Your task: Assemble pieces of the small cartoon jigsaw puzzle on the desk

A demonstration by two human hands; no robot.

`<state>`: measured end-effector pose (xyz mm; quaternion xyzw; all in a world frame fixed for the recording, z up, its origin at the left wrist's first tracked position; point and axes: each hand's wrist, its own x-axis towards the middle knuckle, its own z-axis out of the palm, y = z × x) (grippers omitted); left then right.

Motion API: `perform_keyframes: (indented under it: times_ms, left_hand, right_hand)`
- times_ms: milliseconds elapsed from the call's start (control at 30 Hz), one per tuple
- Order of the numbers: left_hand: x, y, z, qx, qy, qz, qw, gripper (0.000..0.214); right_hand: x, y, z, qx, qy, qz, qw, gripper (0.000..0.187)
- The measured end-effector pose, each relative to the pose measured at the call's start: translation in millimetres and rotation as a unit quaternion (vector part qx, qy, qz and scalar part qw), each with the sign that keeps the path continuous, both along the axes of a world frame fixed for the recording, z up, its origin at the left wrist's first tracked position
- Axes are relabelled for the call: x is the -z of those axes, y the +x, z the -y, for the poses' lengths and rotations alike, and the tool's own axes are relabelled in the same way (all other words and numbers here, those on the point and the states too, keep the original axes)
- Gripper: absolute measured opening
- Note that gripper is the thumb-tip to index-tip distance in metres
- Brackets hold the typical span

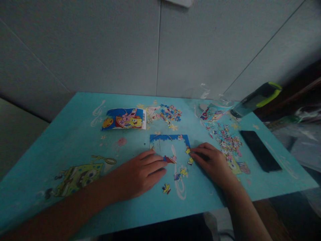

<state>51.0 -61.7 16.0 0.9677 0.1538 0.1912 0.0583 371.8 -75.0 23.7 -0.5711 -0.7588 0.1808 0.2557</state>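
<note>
My left hand [140, 172] lies flat on the turquoise table [75, 140], fingers stretched out, its fingertips touching a red puzzle piece [170, 159] at the left side of a partly built puzzle frame [168, 137]. My right hand [212, 160] rests on the frame's right edge with its fingers pressed together on small yellow pieces [188, 152]. Loose pieces [166, 188] lie just below the frame, between both hands.
A cartoon picture card [124, 118] lies at the back left. Piles of loose pieces sit at the back middle [168, 113] and at the right [229, 140]. A clear cup [215, 110], a tipped bottle with a green lid [258, 97] and a black phone [259, 150] are at the right.
</note>
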Motion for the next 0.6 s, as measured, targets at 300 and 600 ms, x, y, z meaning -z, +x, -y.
perform_keyframes:
  times_ms: [300,600]
  left_hand:
    - [0.5,-0.5,-0.8,0.003,0.002,0.005,1.0,0.025]
    - [-0.5,-0.3,-0.7,0.004,0.003,-0.01,1.0,0.025]
  right_hand:
    - [2.0,0.1,-1.1,-0.023,0.023,0.026,0.999,0.023]
    - [4.0,2.2,-3.3,-0.019,0.016,0.043,0.999,0.024]
